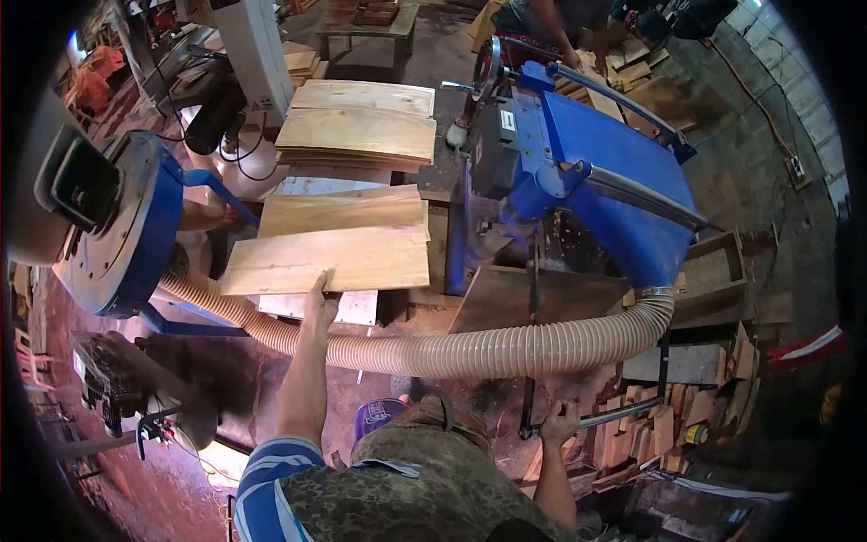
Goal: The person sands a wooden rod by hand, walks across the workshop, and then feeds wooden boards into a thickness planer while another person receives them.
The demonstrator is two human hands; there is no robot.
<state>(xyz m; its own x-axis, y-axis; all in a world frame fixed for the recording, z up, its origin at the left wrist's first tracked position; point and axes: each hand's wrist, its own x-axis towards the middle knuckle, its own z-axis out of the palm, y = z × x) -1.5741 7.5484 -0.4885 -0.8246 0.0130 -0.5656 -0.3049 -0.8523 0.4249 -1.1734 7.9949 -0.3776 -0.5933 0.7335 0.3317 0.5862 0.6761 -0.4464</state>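
My left hand (320, 298) grips the near edge of a thin, pale wooden board (330, 262), thumb on top and fingers underneath. That board overlaps another wooden board (348, 210) just behind it. Farther back lies a stack of similar boards (357, 133). Low on the right, my right hand (560, 422) is closed beside a metal bar (619, 413), which passes behind it in this view. Whether the fingers hold the bar or anything else is hidden.
A ribbed hose (470, 352) curves across in front of me, from a blue round machine housing (149, 221) to a blue-hooded machine (614, 154). Wood offcuts (664, 429) are piled at lower right. Another person (551, 23) is beyond the machine, near more wood.
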